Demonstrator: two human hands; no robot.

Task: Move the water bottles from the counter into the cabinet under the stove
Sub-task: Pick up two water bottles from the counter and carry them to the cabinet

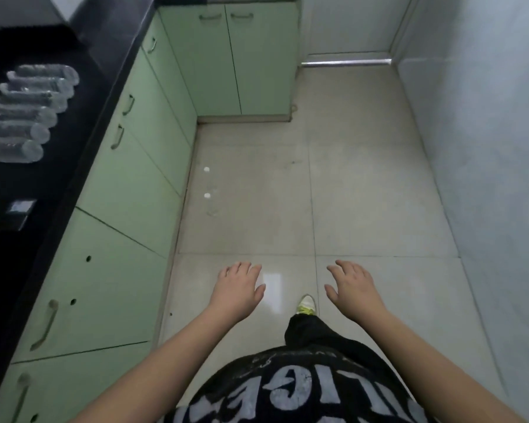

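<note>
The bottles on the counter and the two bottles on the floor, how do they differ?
The counter bottles lie on their sides in a close row on the black counter; the floor bottles stand upright on the tiles by the green cabinets, showing mostly white caps. The counter holds about six, the floor two. All are clear plastic.
</note>
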